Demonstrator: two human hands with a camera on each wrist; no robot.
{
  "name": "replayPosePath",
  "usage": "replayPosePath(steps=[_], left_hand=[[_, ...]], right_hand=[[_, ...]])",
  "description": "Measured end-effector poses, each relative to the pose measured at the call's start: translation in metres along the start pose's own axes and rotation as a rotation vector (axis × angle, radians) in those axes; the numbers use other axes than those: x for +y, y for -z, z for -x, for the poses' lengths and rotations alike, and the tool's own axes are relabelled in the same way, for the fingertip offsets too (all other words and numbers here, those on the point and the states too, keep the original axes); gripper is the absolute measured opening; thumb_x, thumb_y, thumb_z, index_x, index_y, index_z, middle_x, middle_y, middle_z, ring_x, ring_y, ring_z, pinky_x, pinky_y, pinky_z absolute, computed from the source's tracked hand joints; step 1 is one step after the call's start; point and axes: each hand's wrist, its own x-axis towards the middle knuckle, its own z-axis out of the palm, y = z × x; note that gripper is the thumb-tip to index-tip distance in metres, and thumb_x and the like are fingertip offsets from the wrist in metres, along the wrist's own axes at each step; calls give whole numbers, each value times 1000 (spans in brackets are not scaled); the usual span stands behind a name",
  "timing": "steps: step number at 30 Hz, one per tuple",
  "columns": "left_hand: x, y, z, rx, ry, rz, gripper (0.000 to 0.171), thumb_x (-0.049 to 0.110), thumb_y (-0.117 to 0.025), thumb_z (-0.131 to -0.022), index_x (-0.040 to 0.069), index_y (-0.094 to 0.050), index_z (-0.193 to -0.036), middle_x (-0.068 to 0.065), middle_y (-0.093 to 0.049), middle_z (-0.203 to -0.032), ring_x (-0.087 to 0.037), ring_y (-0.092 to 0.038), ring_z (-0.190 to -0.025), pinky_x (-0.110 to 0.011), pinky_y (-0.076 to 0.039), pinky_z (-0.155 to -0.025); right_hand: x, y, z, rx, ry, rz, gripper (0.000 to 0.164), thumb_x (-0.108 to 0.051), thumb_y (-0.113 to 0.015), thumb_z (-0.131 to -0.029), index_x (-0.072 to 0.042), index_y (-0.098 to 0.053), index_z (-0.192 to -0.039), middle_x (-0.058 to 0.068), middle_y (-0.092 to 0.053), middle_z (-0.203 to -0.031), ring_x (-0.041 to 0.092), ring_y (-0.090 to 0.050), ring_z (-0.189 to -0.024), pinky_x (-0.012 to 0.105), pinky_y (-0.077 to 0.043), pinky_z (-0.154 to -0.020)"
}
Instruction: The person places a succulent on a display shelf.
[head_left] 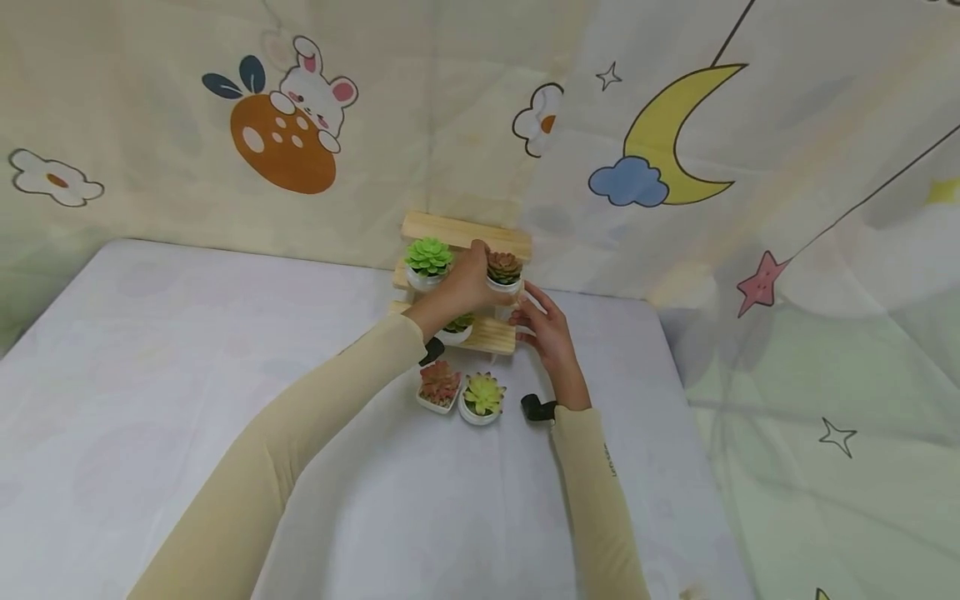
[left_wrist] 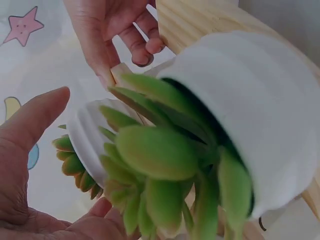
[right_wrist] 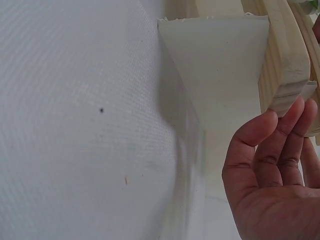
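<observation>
Stand of wood (head_left: 492, 337) has its right end pinched by the right hand (head_left: 547, 335). At its right side, the left hand (head_left: 465, 282) curves around a brown plant (head_left: 504, 267), but I can't tell if it grips. A red plant (head_left: 438, 385) sits in front.

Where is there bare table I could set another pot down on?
Widest: the white tabletop left of the wooden stand and left sleeve. Also bare: between that and the right sleeve, in front of the red plant and yellow-green plant; and from the right sleeve to the table edge. Crowded: the stand, with white pots, left hand and right hand.
</observation>
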Motion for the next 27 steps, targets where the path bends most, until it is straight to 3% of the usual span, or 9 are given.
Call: replayPosePath(steps=[8,12,17,23,27], left_hand=[[-2,5,24,17,-95,19,77,32,-75,-77,2,-33,-134,-18,-39,-134,-31,-41,-123,-45,-39,-100],[-5,9,43,28,-162,75,75,28,-75,-78,5,-34,-136,-15,-35,-139,-31,-37,-127,-46,-36,-103],[-13,15,73,12,-277,144,87,27,-77,-76,10,-24,-142,-15,-31,-143,-33,-39,-127,-44,-40,-100],[-27,22,105,-40,-256,121,95,37,-77,-75,19,-17,-146,-13,-33,-141,-30,-41,-127,-48,-43,-97],[-44,24,122,-12,-227,133,88,33,-77,-75,16,-25,-144,-12,-39,-138,-30,-45,-124,-48,-44,-95]], right_hand=[[4,1,1,9,-12,-2,44,-36,-62,-88,-30,-52,-131,-2,-66,-76,10,-65,-72,32,-49,-62],[5,1,1,13,-10,0,44,-36,-62,-88,-30,-52,-131,-3,-65,-77,10,-65,-72,31,-50,-61],[5,0,1,17,-14,20,45,-38,-62,-88,-32,-52,-131,-4,-64,-78,10,-64,-74,34,-50,-65],[2,-1,1,21,-1,17,46,-38,-63,-87,-31,-51,-131,-3,-65,-78,11,-64,-74,32,-50,-64],[1,-2,1,18,-4,15,47,-37,-63,-88,-31,-50,-133,-3,-64,-78,11,-64,-74,31,-50,-64]])
